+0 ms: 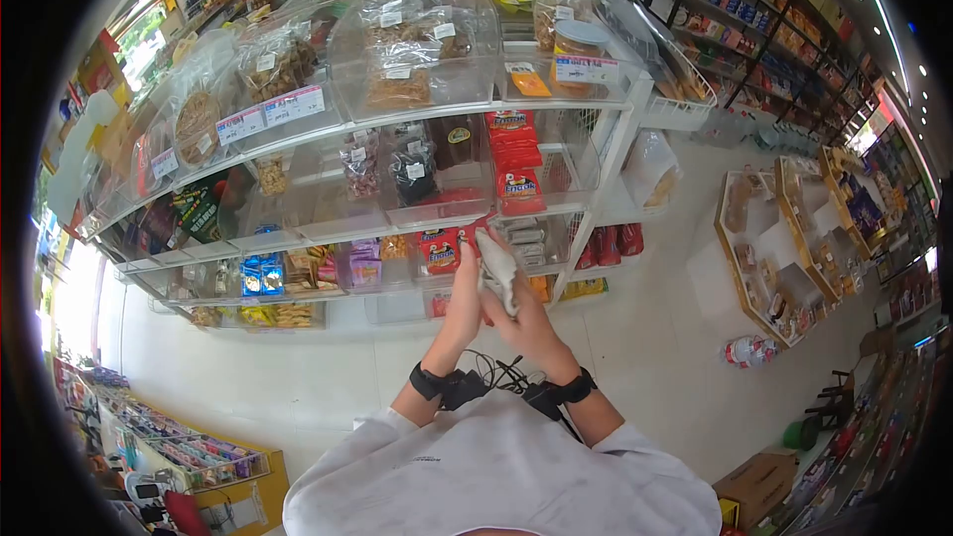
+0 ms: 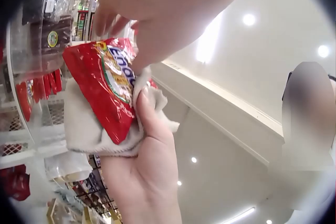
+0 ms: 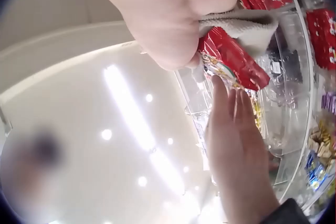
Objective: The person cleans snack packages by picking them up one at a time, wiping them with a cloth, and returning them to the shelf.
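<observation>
A red snack packet lies against a pale cloth (image 1: 499, 273), both in my right hand (image 1: 531, 333). From the left wrist view, the right hand (image 2: 144, 179) grips the cloth (image 2: 84, 129) behind the packet (image 2: 105, 87), its thumb pressing cloth on the packet's edge. My left hand (image 1: 459, 303) is at the packet's other side. Its fingers are fairly straight in the right wrist view, where this left hand (image 3: 239, 145) has its fingertips by the packet (image 3: 236, 58). The near right hand (image 3: 168, 19) hides part of the cloth (image 3: 252, 32).
A tiered clear-bin shelf (image 1: 397, 109) stands in front, holding bagged snacks. More red packets (image 1: 516, 154) sit in its middle row, and others (image 1: 437, 250) lie lower down. Wooden display bins (image 1: 740, 258) stand right, with a wrapped bottle pack (image 1: 749, 350) on the floor.
</observation>
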Available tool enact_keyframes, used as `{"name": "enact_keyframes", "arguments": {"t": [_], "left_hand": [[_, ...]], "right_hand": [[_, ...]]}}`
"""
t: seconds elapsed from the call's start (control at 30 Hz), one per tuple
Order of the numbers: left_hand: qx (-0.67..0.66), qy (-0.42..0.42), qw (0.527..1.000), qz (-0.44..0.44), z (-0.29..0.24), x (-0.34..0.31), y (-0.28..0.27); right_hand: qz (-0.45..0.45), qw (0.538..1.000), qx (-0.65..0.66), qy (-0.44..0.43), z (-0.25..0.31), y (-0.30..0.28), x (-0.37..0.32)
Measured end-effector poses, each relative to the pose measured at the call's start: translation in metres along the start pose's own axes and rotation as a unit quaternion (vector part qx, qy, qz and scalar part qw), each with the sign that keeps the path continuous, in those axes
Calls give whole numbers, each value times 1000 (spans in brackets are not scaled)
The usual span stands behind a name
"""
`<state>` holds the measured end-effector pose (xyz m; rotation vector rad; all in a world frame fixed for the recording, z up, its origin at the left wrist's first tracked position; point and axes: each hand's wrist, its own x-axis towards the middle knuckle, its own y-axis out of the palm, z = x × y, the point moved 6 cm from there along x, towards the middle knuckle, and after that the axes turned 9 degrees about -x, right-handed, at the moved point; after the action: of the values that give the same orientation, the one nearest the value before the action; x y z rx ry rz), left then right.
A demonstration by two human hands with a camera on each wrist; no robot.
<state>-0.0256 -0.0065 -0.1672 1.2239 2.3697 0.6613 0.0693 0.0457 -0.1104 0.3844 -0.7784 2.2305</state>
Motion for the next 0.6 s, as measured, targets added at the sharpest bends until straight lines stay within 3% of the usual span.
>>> {"name": "enact_keyframes", "arguments": {"t": [0.03,0.1,0.13,0.23,0.27,0.37,0.4,0.5,0.6], "left_hand": [[-28,-5,1000,5,-4,-5,11],[-84,-11,996,16,-15,-9,37],[-113,10,993,-22,-10,-2,38],[-51,-57,997,16,4,0,44],[-112,-60,992,-16,4,-3,51],[-285,-28,958,21,12,15,58],[-291,-1,955,-49,8,19,64],[-299,11,954,-14,4,39,62],[-327,-9,945,-20,12,45,71]], "right_hand": [[-35,993,-77,-83,15,-5,4],[-17,989,-94,-110,9,-18,14],[-9,987,-103,-125,5,-26,20],[-34,999,-19,1,-44,-46,36],[-47,998,-12,42,-62,-50,37],[-21,996,-70,-54,-46,-59,25],[-13,985,-132,-110,-30,-59,17],[69,973,-135,-174,-17,-58,0],[61,974,-132,-176,-36,-71,-7]]}}
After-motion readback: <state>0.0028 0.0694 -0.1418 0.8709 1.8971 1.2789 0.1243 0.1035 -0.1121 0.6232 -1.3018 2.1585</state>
